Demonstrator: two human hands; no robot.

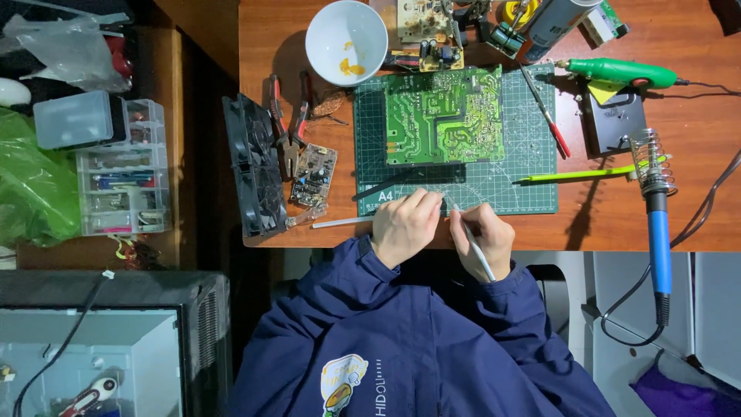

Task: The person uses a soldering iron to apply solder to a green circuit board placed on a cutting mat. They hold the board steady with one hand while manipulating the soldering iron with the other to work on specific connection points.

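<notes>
Right hand (pixel 485 235) pinches a thin white tool (pixel 475 245), tip down at the near edge of the green cutting mat (pixel 532 166). Left hand (pixel 404 224) is curled beside it at the bench's near edge; what it holds, cannot tell. Risk: a slip sends the tip toward those fingers. Green circuit board (pixel 444 116) lies further back, mid-mat.

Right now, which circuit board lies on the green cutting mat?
The large green board; the small dark board and the pale board lie off the mat.
</notes>
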